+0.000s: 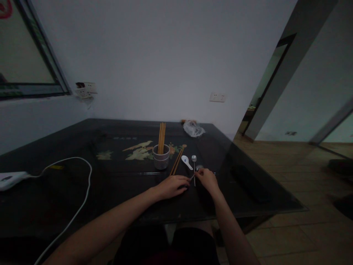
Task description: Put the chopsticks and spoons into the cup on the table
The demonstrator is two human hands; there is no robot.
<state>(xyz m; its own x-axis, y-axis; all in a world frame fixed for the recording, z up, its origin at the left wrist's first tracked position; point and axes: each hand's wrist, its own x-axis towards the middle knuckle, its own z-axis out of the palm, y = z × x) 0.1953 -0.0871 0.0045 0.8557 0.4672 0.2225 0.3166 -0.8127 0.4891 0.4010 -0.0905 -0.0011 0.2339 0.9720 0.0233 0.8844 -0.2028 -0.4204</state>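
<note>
My right hand pinches a metal spoon, whose bowl shows just beyond the fingers and whose handle slants down toward my left hand. My left hand lies low over the table with its fingers stretched out, their tips close to that handle; whether they touch it I cannot tell. Another metal spoon lies lengthwise between the hands, bowl away from me. To its left is a white ceramic spoon. A pair of wooden chopsticks rests beyond my left hand. More chopsticks stand upright in a grey cup.
The dark table carries a crumpled clear plastic bag near the wall. A long dark object lies on the right. On the left, a white cable runs from a white device. Wall sockets are above the table.
</note>
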